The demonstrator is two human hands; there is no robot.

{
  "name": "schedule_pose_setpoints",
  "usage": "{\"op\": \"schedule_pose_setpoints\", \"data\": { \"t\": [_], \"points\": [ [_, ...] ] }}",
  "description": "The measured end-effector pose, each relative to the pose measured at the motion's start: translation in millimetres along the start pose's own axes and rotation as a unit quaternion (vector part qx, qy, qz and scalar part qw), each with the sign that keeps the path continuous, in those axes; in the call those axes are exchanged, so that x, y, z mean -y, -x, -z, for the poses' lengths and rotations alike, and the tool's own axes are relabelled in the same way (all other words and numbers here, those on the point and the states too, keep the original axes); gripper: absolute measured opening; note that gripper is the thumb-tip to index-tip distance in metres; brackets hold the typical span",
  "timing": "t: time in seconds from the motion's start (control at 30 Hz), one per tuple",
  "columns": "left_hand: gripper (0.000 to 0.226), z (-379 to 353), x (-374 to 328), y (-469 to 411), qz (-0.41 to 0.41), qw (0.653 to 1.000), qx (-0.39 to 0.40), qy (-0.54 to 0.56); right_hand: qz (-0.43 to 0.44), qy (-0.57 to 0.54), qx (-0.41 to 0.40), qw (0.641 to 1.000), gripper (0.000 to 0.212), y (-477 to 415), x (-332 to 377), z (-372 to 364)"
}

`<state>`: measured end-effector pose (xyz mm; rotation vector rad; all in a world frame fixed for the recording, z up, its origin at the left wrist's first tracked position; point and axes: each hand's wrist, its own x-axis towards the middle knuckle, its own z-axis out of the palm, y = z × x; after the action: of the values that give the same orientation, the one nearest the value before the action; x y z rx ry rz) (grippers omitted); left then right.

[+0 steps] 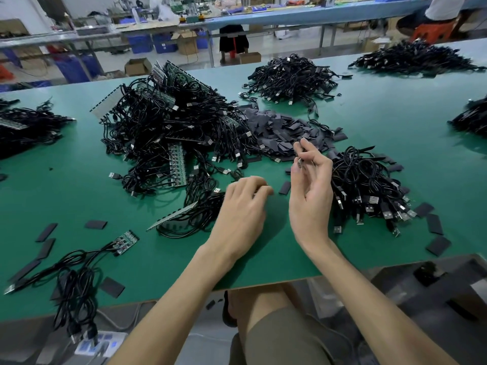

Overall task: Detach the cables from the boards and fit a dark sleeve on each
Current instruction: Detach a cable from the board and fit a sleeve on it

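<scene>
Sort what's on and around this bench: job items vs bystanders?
Job: boards with cables still attached; sleeve heap; cable pile by right hand; left hand on the cables at the mat.
Bystanders: cardboard boxes; blue crates; orange stool.

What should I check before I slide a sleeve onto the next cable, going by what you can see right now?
1. Cable end in the right hand: something small is pinched at the fingertips, blurred. Cannot tell.
2. Left hand free for a sleeve: it rests palm down on the table, fingers curled. Cannot tell.
3. Loose sleeve within reach: it lies between both hands. Ok.
4. Sleeve pile stocked: plenty beyond the right hand. Ok.
5. Boards with cables left to detach: a large heap remains. Ok.
6. Finished cable pile beside the right hand: room to drop the next one. Ok.
</scene>
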<state>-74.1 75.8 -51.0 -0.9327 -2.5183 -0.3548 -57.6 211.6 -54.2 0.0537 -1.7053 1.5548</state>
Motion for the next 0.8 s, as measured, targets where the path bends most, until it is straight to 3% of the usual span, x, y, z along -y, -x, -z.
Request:
{"op": "schedule_pose_setpoints", "data": {
  "t": [0.13,0.27,0.63,0.8],
  "points": [
    [0.026,-10,-17,-31,0.003,0.998,0.054,0.036,-0.003,0.011,-0.007,1.000,0.016,-1,-3,0],
    [0.027,-25,-18,-55,0.056,0.992,0.103,-0.051,0.005,0.030,-0.014,0.999,0.017,-1,-7,2],
    [0.024,-33,21,-30,0.096,0.995,0.009,0.007,-0.033,0.117,-0.011,0.993,0.008,1,-12,4],
    [0.011,-16,42,-9,0.159,0.978,-0.017,0.135,-0.081,0.135,0.046,0.986,0.005,0,-15,4]
  ]
}}
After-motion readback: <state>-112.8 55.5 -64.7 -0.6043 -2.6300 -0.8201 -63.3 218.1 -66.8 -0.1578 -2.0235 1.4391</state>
